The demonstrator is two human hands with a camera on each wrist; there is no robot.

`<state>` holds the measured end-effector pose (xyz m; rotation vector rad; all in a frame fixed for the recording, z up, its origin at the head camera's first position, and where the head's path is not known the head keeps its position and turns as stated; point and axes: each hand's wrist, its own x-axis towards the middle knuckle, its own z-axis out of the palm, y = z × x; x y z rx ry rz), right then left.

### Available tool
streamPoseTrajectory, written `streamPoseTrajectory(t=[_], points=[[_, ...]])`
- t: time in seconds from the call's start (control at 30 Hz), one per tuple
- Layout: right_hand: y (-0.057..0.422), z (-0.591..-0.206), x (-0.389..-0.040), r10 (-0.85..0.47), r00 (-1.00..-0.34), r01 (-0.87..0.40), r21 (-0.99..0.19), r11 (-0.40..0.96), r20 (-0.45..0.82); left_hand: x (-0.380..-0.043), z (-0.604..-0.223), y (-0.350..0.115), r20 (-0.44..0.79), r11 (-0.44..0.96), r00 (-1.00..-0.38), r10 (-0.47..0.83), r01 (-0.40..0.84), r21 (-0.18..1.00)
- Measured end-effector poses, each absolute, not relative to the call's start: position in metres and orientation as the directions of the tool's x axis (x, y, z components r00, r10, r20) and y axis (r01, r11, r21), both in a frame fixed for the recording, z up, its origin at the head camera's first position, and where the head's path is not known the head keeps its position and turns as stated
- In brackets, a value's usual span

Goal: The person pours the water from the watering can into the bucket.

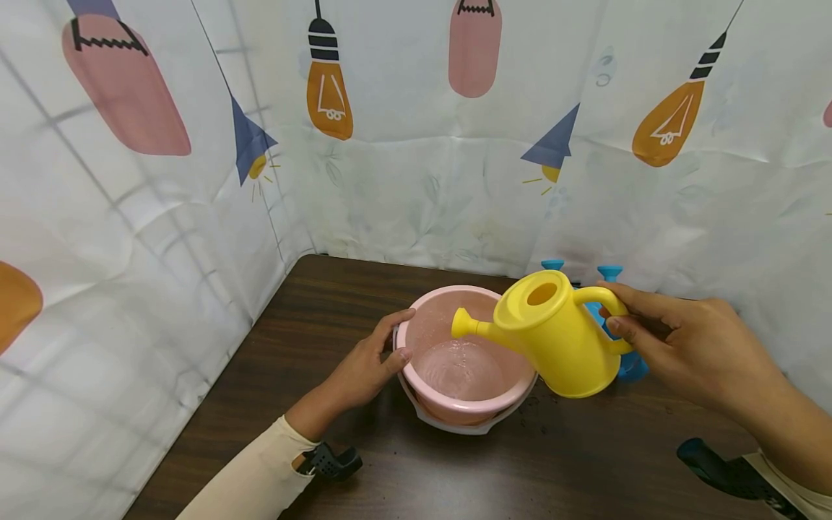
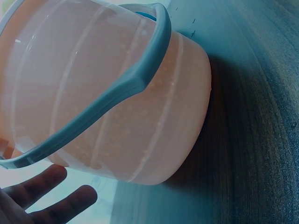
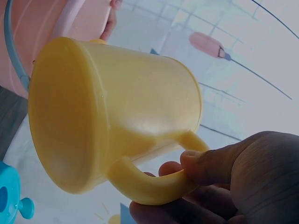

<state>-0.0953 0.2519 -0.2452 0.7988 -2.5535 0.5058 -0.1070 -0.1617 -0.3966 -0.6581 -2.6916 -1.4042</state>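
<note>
My right hand [image 1: 708,347] grips the loop handle of a yellow watering can [image 1: 568,350], thumb and fingers curled round it. The can is held up and tilted left, its spout over a pink bucket [image 1: 464,406]. Below the spout, thin streaks fall to rippling water [image 1: 461,372] inside. My left hand [image 1: 370,361] rests at the bucket's left rim, thumb and fingertips touching it. In the left wrist view, two fingers [image 2: 70,203] extend beside the bucket wall. The bucket's pale handle [image 2: 114,95] hangs down across its front.
A blue watering can [image 1: 630,368] stands behind the yellow one, mostly hidden. The dark wooden table [image 1: 312,303] carries a few water drops right of the bucket. White patterned curtains [image 1: 416,188] close off the back and left side.
</note>
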Motion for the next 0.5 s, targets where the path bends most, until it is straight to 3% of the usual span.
streamPoseTrajectory(t=[0.5], points=[[0.2522,-0.2454,-0.0957,-0.447,-0.75,-0.597,-0.208,0.775,0.487,-0.1059,-0.3954,-0.1618,0.229,0.503,-0.907,0.353,0.391,0.771]])
